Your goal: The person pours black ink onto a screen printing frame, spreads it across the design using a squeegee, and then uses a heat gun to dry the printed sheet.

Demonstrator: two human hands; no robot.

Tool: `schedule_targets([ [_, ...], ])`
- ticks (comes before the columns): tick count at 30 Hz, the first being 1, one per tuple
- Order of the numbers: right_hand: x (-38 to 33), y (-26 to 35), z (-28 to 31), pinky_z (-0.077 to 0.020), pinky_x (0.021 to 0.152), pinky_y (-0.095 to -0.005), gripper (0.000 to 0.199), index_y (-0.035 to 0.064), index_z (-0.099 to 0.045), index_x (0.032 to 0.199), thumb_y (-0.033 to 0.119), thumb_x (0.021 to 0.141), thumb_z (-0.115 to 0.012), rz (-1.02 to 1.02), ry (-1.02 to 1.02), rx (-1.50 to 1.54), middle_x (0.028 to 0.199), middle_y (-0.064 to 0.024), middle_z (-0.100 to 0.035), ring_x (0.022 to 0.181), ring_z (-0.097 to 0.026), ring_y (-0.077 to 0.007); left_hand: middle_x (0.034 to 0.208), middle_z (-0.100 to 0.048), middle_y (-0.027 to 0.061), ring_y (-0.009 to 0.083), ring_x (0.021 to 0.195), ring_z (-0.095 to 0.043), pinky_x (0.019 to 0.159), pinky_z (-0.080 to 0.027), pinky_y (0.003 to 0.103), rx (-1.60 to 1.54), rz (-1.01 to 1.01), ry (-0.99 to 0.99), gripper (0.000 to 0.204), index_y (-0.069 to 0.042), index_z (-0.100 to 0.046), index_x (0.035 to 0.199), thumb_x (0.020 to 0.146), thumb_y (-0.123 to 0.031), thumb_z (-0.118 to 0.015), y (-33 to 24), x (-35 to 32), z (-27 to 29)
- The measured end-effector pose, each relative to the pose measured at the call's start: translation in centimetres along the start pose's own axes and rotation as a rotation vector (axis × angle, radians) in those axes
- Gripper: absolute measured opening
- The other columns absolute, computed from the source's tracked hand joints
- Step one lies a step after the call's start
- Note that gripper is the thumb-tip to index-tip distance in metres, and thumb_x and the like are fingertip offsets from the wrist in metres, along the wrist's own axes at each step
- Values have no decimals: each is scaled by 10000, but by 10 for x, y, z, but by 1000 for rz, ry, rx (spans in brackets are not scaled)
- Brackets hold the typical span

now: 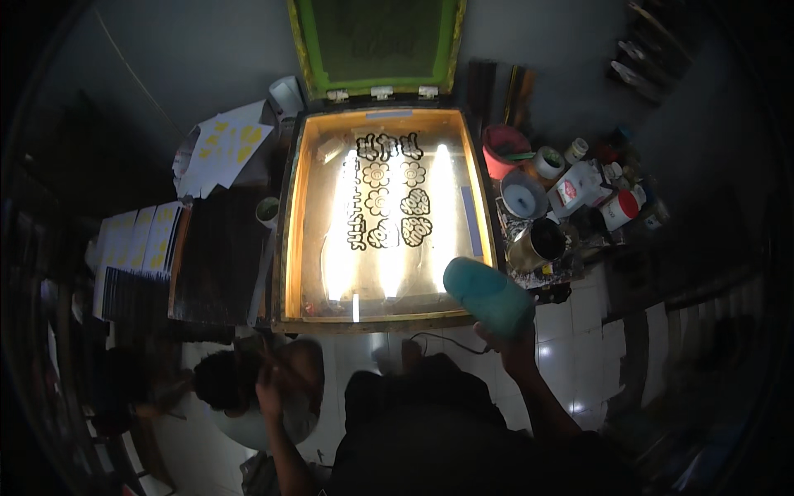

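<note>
R hand [513, 345], lower R, had fingers round teal bottle [490, 298]; weak grip might've dropped it on lit box [292, 240], ctr. L hand [269, 390], lower L: couldn't tell finger gap/hold.

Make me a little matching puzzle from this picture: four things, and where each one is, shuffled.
Things
1. Teal cylinder
2. Green screen
3. Black designs
4. Pinkish-red bucket

Places
A. On the glowing surface of the light table
B. Beside the table's right edge, near containers
C. Held in the person's right hand
D. Beyond the table's far edge

Pairs: 1-C, 2-D, 3-A, 4-B
</note>
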State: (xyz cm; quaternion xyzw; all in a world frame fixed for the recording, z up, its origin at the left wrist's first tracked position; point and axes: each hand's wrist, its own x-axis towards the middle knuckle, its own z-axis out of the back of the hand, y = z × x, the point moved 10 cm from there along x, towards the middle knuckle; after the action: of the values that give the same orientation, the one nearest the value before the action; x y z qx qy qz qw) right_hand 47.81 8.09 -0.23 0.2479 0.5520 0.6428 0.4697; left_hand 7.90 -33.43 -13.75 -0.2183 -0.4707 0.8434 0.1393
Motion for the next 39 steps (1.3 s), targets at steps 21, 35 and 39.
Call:
schedule_targets([
  [21,56,81,-37,-544,758,-309,305,-36,-695,1053,30,778,-809,17,-132,48,939,-75,-731,855,-679,-133,1548,-394,209,333,1447,-368,1198,-281,425,341,-493,74,478,20,-497,1401,984,-194,-590,-262,134,-93],
  [35,90,103,-49,-537,801,-302,447,-13,-666,1183,80,774,-821,75,-66,-59,1007,-85,-734,894,-665,-117,1560,-373,204,293,1492,-286,1247,-136,461,377,-729,217,560,25,-454,1442,986,-275,-578,-286,183,-158],
  [39,102,111,-47,-551,683,-289,248,-26,-720,973,-10,739,-800,123,-25,-67,831,-52,-733,747,-688,-121,1557,-405,143,268,1474,-329,1245,-160,441,410,-744,145,508,-44,-474,1450,1000,-256,-579,-280,183,-160],
])
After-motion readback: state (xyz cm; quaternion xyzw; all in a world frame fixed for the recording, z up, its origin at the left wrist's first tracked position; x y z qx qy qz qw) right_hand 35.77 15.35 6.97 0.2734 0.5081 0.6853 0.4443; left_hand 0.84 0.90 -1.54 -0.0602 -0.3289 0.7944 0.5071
